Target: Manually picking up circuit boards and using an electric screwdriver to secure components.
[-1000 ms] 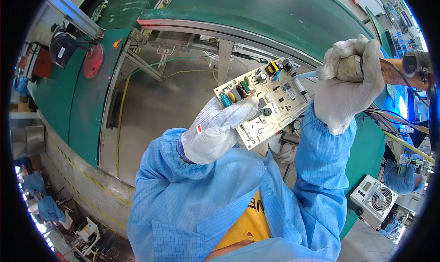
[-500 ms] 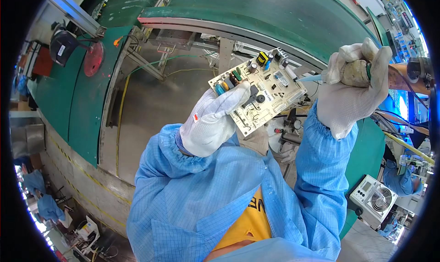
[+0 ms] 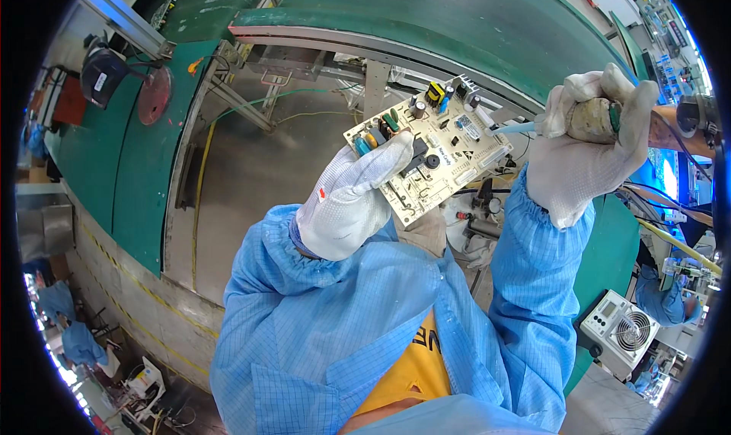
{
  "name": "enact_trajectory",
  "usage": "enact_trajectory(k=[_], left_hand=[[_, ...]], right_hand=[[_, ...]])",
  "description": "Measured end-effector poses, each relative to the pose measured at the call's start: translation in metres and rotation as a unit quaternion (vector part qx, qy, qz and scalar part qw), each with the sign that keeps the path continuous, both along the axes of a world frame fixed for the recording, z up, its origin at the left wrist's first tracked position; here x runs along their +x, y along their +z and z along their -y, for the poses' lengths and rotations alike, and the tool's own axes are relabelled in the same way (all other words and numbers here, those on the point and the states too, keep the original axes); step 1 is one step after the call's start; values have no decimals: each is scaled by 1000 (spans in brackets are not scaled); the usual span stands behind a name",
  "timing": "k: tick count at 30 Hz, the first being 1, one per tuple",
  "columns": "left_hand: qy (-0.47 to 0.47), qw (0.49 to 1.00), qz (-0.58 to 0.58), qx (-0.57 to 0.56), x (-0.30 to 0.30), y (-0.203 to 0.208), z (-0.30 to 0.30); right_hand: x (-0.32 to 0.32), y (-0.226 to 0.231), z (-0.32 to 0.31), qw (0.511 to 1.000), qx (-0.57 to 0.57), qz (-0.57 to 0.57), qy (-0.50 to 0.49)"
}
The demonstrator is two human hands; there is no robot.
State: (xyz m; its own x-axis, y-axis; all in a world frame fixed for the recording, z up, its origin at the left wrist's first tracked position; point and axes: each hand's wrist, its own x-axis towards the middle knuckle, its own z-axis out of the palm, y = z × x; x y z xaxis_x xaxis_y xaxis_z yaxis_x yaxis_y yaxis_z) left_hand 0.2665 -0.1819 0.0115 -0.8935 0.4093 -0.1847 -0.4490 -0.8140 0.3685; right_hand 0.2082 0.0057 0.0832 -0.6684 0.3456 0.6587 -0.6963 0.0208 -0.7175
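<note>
My gloved left hand [image 3: 354,191] grips a cream-coloured circuit board [image 3: 449,178] by its left side, thumb across the top among the components. The board is tilted, its populated face up, with capacitors, a yellow-and-black transformer and a finned heat sink near its far edge. My gloved right hand [image 3: 586,146] is wrapped round a dispenser with a pale-blue tapered nozzle [image 3: 518,128] and a worn, rounded whitish body. The nozzle's tip is at the board's right edge, near a white connector; whether it touches I cannot tell.
A green conveyor belt [image 3: 426,12] with a metal rail runs beyond the board. At the left stands a green bench [image 3: 91,161] with a red disc [image 3: 155,96]. A white fan unit [image 3: 620,332] sits at the lower right, near cables [image 3: 678,245].
The board has shifted very slightly in my left hand's grip, its right edge a touch closer to the nozzle. My right hand has barely moved.
</note>
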Motion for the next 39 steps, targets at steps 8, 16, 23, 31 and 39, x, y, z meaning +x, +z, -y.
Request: enact_trajectory(k=[8,16,23,31,39], left_hand=[[-12,1000,-5,14,-1,-6,1],[-27,999,-19,-3,-20,-20,12],[25,995,-94,-8,-57,-14,51],[331,854,-252,-314,-148,9,155],[504,449,-139,-724,-287,-32,274]], right_hand=[[-2,8,-5,997,-75,1,-1],[9,16,-25,915,-299,60,264],[7,14,-56,906,-211,63,362],[2,3,-93,919,-209,241,233],[-7,-18,-117,909,-35,414,42]])
